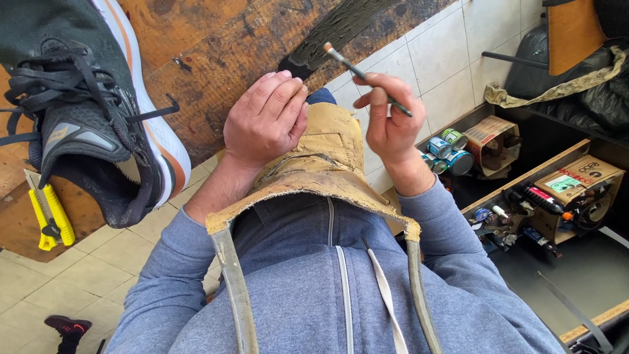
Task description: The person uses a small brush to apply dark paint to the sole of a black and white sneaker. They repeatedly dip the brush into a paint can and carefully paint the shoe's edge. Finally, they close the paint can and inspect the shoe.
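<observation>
Now: right hand (391, 121) pinches thin brush (367, 78) between thumb and fingertips, bristle tip up, pointing away toward dark smear on bench (216, 59). Left hand (265, 118) loosely curled, holds nothing, rests on tan apron (327, 157) beside right hand. Dark sneaker (85, 111) lies on bench, well left of left hand; yellow utility knife (46, 216) beyond it. Judgement: keep light pencil grip near ferrule, steady wrist against apron, bring shoe close before brushing. Cans (445, 151) just right of right hand.
</observation>
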